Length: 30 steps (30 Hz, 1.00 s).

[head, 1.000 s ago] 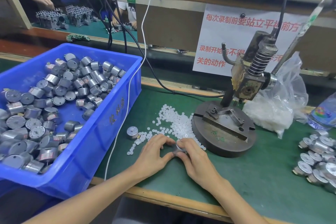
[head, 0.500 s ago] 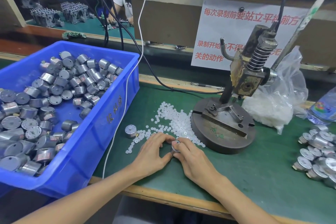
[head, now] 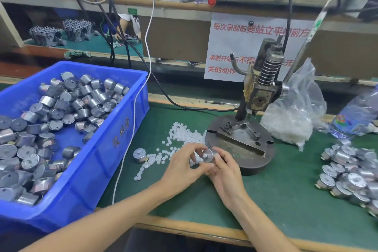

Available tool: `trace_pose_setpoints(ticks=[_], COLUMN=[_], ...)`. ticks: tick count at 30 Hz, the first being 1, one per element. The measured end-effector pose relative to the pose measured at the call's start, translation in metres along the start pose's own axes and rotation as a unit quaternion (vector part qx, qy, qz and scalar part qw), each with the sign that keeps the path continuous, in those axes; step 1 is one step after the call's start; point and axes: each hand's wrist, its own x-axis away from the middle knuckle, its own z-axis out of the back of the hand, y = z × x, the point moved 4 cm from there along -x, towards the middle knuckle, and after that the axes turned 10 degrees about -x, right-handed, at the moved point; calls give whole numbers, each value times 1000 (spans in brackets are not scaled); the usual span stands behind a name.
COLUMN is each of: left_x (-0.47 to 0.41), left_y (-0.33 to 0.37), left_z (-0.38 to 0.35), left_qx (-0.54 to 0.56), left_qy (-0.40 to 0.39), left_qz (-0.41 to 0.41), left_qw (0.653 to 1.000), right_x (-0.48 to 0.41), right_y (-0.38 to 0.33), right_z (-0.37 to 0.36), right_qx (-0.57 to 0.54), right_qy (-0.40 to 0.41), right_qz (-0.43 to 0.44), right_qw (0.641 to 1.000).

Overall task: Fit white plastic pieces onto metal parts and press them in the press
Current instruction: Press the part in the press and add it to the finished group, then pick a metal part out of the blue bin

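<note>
The left hand [head: 184,166] and right hand [head: 227,176] have lifted 1 metal part [head: 209,156] off the worktop [head: 286,190], fingers [head: 190,146] curled round it, white piece [head: 204,155] seated; probably ready for the press [head: 241,141].

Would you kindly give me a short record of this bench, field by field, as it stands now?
Left hand: grips metal part
Right hand: grips the same part
White piece: on that part's face
Press: just beyond the hands
Loose pieces: on mat, left of press base
Bin: holds many metal parts
Lone part: on mat beside bin
Right pile: parts on mat
</note>
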Motion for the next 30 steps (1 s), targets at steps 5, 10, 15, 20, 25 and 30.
trace_pose_setpoints(ticks=[5, 10, 15, 20, 25, 30], left_x=[-38, -78, -116, -125, -124, -125], left_y=[32, 52, 52, 46, 41, 42], left_z=[-20, -47, -66, -73, -73, -71], left_qx=[0, -64, -193, -185, -143, -157], left_qy=[-31, -70, -86, -81, -75, -69], left_qz=[-19, -67, -79, -61, -37, -42], left_qw=[999, 993, 974, 977, 986, 984], right_x=[-4, -10, -11, -17, -29, -70], right_y=[-34, -64, -85, -123, -213, -313], right_z=[4, 22, 40, 52, 10, -59], right_qx=[-129, -94, 75, 168, 216, 288], right_qy=[34, 53, 93, 160, 166, 120], right_qz=[-16, 6, 70, 197, 379, 357], right_qw=[991, 994, 990, 952, 885, 880])
